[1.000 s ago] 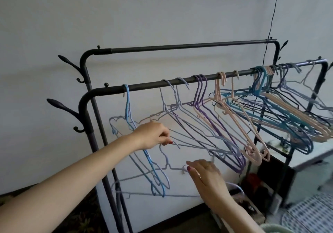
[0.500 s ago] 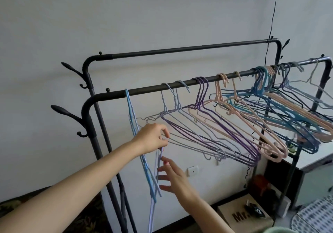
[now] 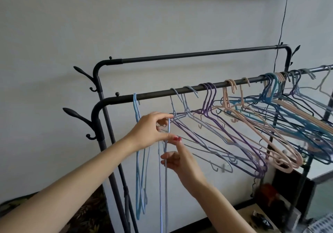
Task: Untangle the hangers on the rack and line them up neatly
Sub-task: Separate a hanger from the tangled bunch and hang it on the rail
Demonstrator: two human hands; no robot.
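Note:
A black double-rail rack stands against the wall; its front rail (image 3: 155, 94) carries several thin hangers. At the left end a light blue hanger (image 3: 137, 142) hangs edge-on. To the right hang lavender, purple (image 3: 234, 142), pink (image 3: 281, 148) and blue (image 3: 310, 124) hangers, crossed and overlapping. A lavender hanger (image 3: 163, 187) is off the rail and dangles straight down. My left hand (image 3: 153, 130) pinches its hook at the top. My right hand (image 3: 177, 159) grips its wires just below.
The back rail (image 3: 198, 54) is bare. Hooked pegs (image 3: 75, 114) stick out from the rack's left post. A cardboard box (image 3: 259, 216) and a dark cabinet (image 3: 295, 182) sit low at the right. A black cord (image 3: 281, 27) runs down the wall.
The lavender hanger has turned from flat to hanging vertically. My right hand rose from low down to just below my left. The view has moved closer and left.

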